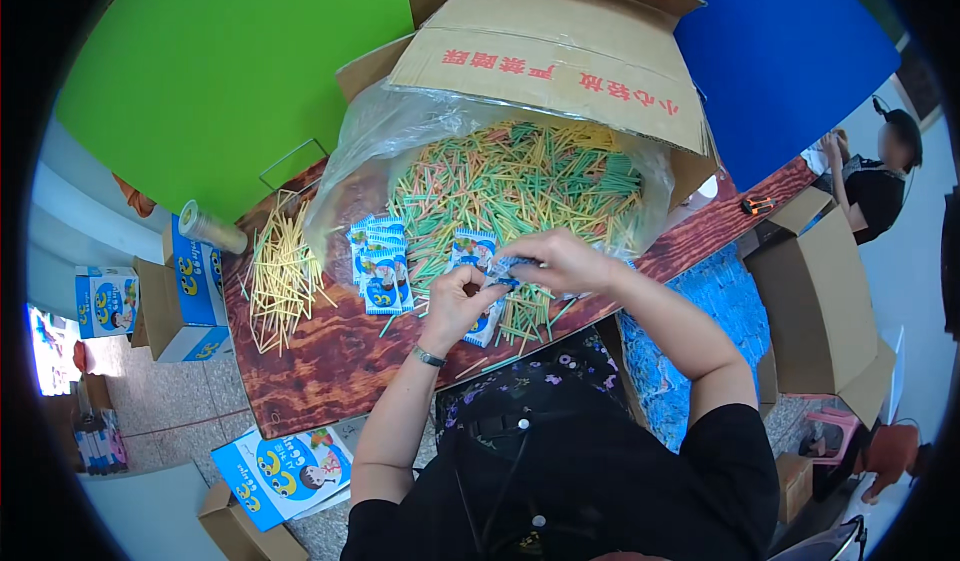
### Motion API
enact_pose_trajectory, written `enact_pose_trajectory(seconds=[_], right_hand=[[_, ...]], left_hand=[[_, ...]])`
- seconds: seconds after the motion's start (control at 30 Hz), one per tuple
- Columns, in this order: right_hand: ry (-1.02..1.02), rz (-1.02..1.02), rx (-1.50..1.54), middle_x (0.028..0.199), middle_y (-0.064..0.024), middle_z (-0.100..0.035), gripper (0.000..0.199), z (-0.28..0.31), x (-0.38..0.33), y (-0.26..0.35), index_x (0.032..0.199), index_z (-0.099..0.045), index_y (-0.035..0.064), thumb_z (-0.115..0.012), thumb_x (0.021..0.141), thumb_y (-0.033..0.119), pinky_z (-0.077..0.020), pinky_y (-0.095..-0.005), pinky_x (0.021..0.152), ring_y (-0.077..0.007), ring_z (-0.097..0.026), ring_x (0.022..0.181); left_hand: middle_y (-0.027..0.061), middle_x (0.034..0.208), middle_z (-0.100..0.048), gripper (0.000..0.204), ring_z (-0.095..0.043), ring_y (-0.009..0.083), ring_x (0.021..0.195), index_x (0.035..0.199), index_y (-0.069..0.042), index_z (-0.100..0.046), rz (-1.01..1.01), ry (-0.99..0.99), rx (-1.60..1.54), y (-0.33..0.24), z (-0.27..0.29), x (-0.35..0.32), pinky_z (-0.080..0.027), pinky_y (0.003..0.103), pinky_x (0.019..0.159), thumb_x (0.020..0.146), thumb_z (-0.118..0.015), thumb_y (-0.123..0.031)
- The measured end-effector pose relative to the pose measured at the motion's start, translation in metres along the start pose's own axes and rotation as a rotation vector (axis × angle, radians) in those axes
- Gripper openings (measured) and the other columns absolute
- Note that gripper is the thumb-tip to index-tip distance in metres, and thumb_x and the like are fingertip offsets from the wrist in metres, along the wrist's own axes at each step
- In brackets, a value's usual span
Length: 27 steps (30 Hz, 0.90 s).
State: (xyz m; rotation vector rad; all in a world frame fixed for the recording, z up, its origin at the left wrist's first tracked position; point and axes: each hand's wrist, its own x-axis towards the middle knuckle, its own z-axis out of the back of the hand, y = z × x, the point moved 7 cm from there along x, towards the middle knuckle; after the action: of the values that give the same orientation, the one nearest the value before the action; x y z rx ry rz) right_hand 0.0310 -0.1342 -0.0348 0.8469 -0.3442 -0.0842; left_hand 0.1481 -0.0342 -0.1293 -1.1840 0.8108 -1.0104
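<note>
Two hands, perhaps one packet held, one wristband

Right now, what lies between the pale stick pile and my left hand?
In the head view, mainly blue-and-white packets lie between the stick pile and your left hand.

Glossy plastic packets, matt cardboard box, crinkled plastic liner, smooth wood-grained tabletop.

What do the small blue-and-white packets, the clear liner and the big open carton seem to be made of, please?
Packets: probably thin plastic film, glossy, with crimped-looking ends. Clear liner: thin, shiny plastic sheeting, see-through and creased. Carton: matte brown cardboard, likely corrugated, with folded flaps.
</note>
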Motion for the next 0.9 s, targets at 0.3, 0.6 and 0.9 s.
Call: enact_pose_trajectory(seconds=[0.3,0.6,0.9], right_hand=[[0.191,-0.765,-1.464,0.104,-0.0205,-0.063,0.029,0.118,-0.079,-0.202,0.107,-0.063,0.0045,-0.047,0.092,0.023,-0.0461,-0.0473,0.091,-0.0366,-0.059,0.106],[-0.323,-0.554,-1.317,0.106,-0.0174,-0.062,0.028,0.123,-0.082,-0.198,0.101,-0.061,0.0043,-0.048,0.091,0.026,-0.0427,-0.048,0.095,-0.0363,-0.057,0.105],[0.045,-0.727,-1.275,0.12,-0.0185,-0.06,0.041,0.128,-0.068,-0.198,0.121,-0.059,0.0054,-0.048,0.09,0.03,-0.0374,-0.049,0.102,-0.0368,-0.052,0.119]], left_hand=[[0.0017,0.061,-0.06,0.023,-0.054,0.007,0.053,0.073,-0.001,-0.061,-0.004,-0.056,0.083,-0.024,-0.002,0.0,-0.041,0.025,0.048,0.082,-0.074,-0.018],[-0.0015,0.065,-0.058,0.015,-0.048,0.0036,0.058,0.079,-0.002,-0.065,-0.032,-0.145,0.031,0.007,0.007,-0.005,-0.037,0.023,0.051,0.083,-0.073,-0.014],[0.0005,0.061,-0.057,0.025,-0.049,0.0064,0.057,0.075,-0.001,-0.062,0.004,-0.206,0.057,0.008,0.023,-0.013,-0.04,0.025,0.053,0.08,-0.077,-0.02]])
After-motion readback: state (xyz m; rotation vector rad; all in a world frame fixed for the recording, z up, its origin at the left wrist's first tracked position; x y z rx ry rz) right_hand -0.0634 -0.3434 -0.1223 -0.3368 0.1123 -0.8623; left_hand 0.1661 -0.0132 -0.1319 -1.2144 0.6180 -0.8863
